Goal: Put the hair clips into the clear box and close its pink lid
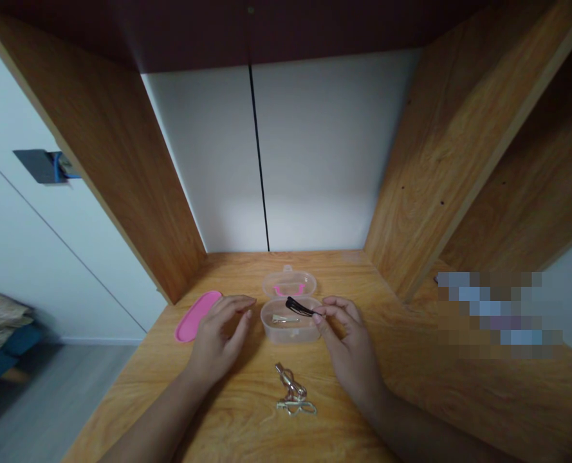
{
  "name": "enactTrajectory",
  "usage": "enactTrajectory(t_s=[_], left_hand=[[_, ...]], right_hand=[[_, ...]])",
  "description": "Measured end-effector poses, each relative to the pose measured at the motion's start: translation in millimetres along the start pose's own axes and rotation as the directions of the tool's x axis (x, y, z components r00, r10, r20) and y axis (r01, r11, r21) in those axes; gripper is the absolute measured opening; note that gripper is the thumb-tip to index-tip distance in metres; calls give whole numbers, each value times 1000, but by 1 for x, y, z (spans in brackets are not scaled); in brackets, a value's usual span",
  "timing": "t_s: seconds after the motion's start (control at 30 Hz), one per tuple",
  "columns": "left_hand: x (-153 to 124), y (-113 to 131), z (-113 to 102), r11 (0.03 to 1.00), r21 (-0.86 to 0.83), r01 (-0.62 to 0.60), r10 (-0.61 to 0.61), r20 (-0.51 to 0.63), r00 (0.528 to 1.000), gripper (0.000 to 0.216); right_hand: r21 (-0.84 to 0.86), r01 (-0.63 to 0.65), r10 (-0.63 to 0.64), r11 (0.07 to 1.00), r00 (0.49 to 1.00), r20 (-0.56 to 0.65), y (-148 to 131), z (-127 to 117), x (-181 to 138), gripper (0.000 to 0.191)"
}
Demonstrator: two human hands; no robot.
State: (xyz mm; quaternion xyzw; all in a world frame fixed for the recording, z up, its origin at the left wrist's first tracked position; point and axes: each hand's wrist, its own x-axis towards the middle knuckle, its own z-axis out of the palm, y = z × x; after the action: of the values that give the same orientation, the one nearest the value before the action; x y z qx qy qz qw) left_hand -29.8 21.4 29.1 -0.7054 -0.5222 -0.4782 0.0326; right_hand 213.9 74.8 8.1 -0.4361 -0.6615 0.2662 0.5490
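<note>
Between thumb and fingers, my right hand pinches some black hair clips by one end, above the right side of a clear oval plastic box. A light metallic hair clip lies inside the box. The box's clear lid is tipped back behind it and has a pink handle. My left hand is open and holds nothing, to the left of the box, its fingers curved and apart from the thumb. Gold-coloured hair clips lie in a small heap on the wooden surface in front of the box.
A flat pink oval piece lies left of the box, partly behind my left hand. Upright wooden panels stand at the left and right, with a white back panel between them. A dark shelf hangs overhead.
</note>
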Motion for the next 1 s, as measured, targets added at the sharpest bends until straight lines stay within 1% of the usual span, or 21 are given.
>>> enactTrajectory(t_s=[0.07,0.23,0.4,0.53,0.63,0.73,0.8,0.87,0.9,0.97,1.0], left_hand=[[0,-2,1,1000,1,16,-16,11,1000,14],[0,-6,-1,1000,22,12,-13,46,999,16],[1,-8,-2,1000,19,19,-22,138,990,16],[0,-7,-1,1000,-4,16,-15,212,977,17],[1,-2,-1,999,-31,23,-15,249,968,22],[1,3,-2,999,-45,-12,25,297,955,33],[0,5,-1,998,-43,-47,59,338,939,35],[0,4,1,997,-43,-56,68,368,927,33],[-1,3,2,998,-45,-50,63,378,924,31],[-2,1,4,998,-49,-28,45,378,925,28],[-2,0,4,999,-50,-20,37,373,927,26]], right_hand=[[22,-20,20,1000,1000,-6,1,1,0,19],[55,-47,48,997,999,-3,2,1,1,21],[61,-64,63,996,998,15,2,1,1,20],[57,-34,35,998,999,-11,4,2,-1,18],[41,-30,30,999,1000,7,6,3,-2,17],[13,-29,28,1000,998,49,4,2,-1,19],[-10,9,-9,1000,999,49,-1,0,-1,20],[-14,104,-104,994,994,15,-12,-6,-5,21],[3,174,-174,985,985,9,-20,-9,-9,22],[69,318,-320,946,947,26,-41,-17,-25,22],[123,345,-354,930,934,53,-53,-22,-36,18]])
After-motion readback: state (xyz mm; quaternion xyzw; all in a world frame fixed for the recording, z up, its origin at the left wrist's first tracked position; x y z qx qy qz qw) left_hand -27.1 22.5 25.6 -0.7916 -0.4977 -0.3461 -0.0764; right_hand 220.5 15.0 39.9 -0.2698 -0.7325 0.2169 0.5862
